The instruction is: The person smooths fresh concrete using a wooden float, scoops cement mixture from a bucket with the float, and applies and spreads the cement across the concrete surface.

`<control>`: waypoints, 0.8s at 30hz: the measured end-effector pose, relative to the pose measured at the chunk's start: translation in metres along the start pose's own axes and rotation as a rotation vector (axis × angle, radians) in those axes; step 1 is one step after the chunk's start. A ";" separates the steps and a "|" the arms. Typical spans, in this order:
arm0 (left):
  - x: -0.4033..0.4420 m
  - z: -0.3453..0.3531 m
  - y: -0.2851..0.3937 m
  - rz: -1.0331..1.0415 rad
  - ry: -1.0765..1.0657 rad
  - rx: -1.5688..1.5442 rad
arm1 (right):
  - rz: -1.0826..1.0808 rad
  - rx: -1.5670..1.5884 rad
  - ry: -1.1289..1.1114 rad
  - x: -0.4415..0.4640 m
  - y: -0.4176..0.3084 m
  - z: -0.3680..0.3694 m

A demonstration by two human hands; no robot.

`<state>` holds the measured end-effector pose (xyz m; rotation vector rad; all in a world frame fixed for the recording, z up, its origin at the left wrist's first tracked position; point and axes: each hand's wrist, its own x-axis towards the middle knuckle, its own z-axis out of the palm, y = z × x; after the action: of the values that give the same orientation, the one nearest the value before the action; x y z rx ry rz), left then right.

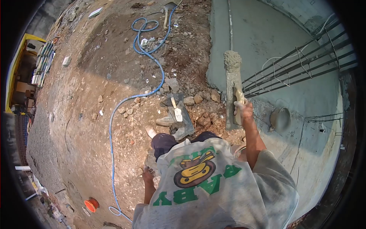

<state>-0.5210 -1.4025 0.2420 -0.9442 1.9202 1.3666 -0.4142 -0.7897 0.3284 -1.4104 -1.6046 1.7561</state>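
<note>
My right hand (244,109) is wrapped round the handle of a long flat float (232,87), which points away from me over the edge of the grey wet surface (261,28). A lump of wet mortar (232,61) sits on the float's far end. My left hand (148,174) hangs low beside my body above the dirt, its fingers bent and too small to read clearly. In front of my legs, a small trowel (177,112) with a light handle lies on a dark, mortar-stained piece of material (187,124).
A blue hose (111,129) winds over the dirt on the left. Steel rebar cages (293,65) jut in from the right above the grey surface. A round bowl (280,119) stands right of my right hand. Stones (198,98) line the edge; an orange container (91,205) lies lower left.
</note>
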 end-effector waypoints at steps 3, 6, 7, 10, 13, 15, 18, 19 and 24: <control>0.071 -0.012 0.062 -0.023 -0.052 0.089 | -0.019 -0.017 0.143 0.014 -0.015 0.038; 0.176 -0.044 0.132 -0.035 -0.073 0.067 | 0.038 0.089 0.253 0.024 -0.039 0.088; 0.214 -0.047 0.168 -0.041 -0.086 0.048 | 0.026 0.142 0.279 0.028 -0.045 0.104; 0.317 -0.072 0.285 -0.060 -0.033 0.412 | 0.122 0.144 0.444 0.032 -0.078 0.155; 0.348 -0.044 0.477 0.247 0.053 0.479 | 0.122 0.245 0.539 0.050 -0.092 0.190; 0.392 -0.010 0.597 0.448 0.097 0.380 | 0.141 0.290 0.574 0.067 -0.108 0.208; 0.377 0.088 0.737 0.673 -0.010 0.305 | 0.143 0.343 0.618 0.099 -0.116 0.221; 0.349 0.131 0.763 0.733 -0.052 0.272 | 0.148 0.335 0.639 0.110 -0.119 0.225; 0.349 0.306 0.809 0.817 -0.252 0.391 | 0.171 0.321 0.713 0.201 -0.103 0.224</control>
<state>-1.3631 -1.0061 0.3045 0.2384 2.3396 1.3354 -0.7231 -0.7165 0.3035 -1.7639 -0.8127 1.2802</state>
